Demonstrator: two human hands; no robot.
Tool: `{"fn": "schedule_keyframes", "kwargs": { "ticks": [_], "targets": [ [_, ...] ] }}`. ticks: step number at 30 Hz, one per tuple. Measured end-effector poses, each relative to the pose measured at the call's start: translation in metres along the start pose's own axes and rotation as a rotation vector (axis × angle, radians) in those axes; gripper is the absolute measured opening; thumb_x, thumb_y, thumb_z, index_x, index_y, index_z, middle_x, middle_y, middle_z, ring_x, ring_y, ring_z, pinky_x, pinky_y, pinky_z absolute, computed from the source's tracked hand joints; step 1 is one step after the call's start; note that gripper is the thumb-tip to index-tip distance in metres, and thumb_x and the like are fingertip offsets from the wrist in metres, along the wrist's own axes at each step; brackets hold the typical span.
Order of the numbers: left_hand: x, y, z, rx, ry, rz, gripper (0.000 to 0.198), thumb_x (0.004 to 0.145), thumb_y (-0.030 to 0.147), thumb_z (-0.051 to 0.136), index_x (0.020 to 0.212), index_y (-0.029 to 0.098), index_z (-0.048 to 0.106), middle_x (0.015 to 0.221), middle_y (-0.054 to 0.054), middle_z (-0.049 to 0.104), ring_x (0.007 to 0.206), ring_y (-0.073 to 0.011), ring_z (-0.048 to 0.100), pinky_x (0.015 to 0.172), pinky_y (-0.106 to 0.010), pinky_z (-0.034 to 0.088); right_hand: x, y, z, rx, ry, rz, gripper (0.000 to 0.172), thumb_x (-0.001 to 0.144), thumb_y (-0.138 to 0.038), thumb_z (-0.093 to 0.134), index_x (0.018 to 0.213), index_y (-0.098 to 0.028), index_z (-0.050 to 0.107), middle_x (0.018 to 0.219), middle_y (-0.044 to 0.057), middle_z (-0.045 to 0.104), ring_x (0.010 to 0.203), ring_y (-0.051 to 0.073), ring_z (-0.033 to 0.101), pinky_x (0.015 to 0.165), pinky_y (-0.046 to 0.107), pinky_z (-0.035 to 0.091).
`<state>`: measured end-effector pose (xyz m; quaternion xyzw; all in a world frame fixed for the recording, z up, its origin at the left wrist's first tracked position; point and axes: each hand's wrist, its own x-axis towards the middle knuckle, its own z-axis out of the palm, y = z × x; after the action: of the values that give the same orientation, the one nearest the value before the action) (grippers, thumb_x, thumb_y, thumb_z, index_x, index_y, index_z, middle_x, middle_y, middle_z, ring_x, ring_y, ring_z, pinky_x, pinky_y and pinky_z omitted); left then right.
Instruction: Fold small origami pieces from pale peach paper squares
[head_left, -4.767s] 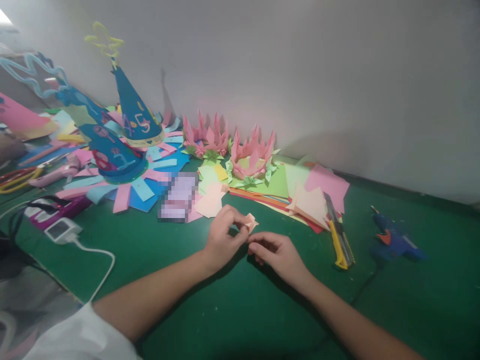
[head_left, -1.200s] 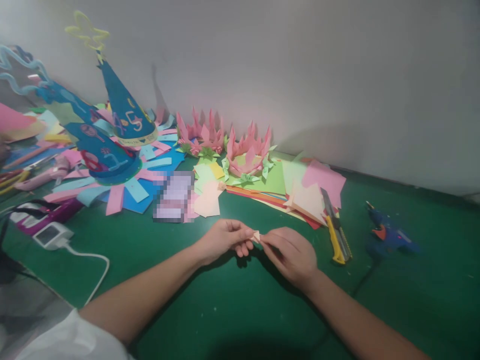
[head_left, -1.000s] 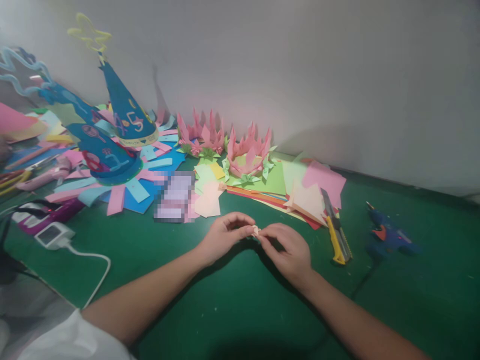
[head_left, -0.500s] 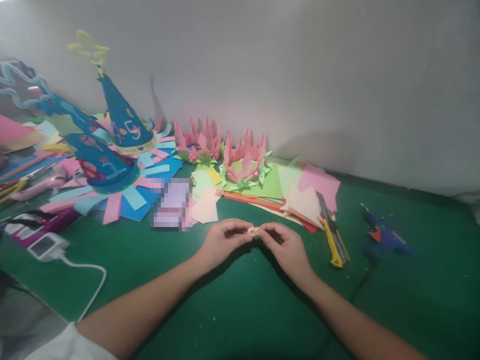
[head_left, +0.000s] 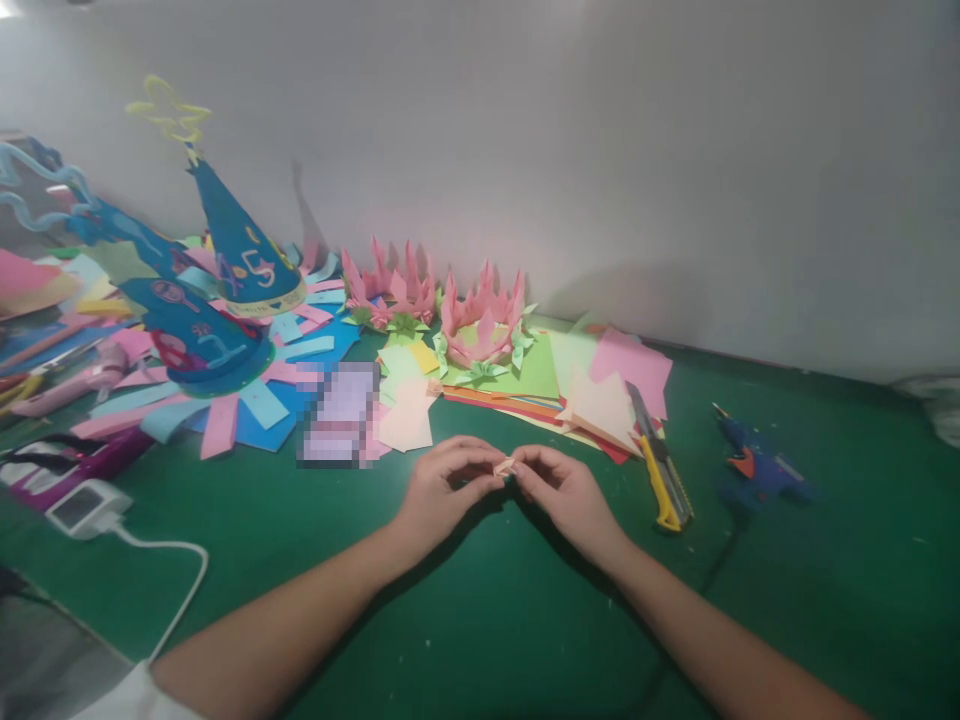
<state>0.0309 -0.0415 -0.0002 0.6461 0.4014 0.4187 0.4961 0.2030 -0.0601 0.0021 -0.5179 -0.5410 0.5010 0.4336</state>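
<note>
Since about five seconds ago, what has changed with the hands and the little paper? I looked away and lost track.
The right hand rose off the green mat and took hold of the small peach paper piece, which the left hand alone pinched before. The piece now looks smaller and more tightly folded, pinched between both hands. The utility knife, the glue gun and the pink paper crowns lie as before.
</note>
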Motion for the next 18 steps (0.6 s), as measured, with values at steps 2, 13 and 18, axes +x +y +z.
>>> {"fn": "schedule_keyframes", "kwargs": {
  "ticks": [2,13,18],
  "targets": [
    [-0.001,0.0,0.0,0.02,0.01,0.015,0.015,0.072,0.024,0.069,0.086,0.019,0.072,0.093,-0.007,0.065,0.082,-0.0157,0.063,0.072,-0.027,0.055,0.0,0.0,0.0,-0.009,-0.014,-0.012,0.026,0.079,-0.042,0.059,0.08,-0.015,0.061,0.067,0.0,0.059,0.055,0.009,0.049,0.053,0.022,0.041],
    [0.001,-0.003,0.004,-0.238,0.028,-0.251,0.025,0.061,0.029,0.077,0.08,0.014,0.07,0.079,-0.005,0.069,0.067,-0.0135,0.063,0.067,-0.028,0.054,-0.005,0.007,0.0,-0.403,0.138,-0.37,0.013,0.083,-0.023,0.055,0.073,-0.018,0.06,0.065,0.0,0.057,0.058,0.012,0.052,0.055,0.024,0.042],
    [0.003,0.006,0.002,-0.427,-0.016,-0.482,0.033,0.055,0.033,0.081,0.078,0.011,0.07,0.067,-0.003,0.07,0.057,-0.0097,0.059,0.061,-0.025,0.05,-0.008,0.005,-0.007,-0.751,0.117,-0.755,0.011,0.085,-0.018,0.053,0.077,-0.02,0.061,0.063,0.001,0.062,0.06,0.014,0.054,0.058,0.026,0.041]
  ]
}}
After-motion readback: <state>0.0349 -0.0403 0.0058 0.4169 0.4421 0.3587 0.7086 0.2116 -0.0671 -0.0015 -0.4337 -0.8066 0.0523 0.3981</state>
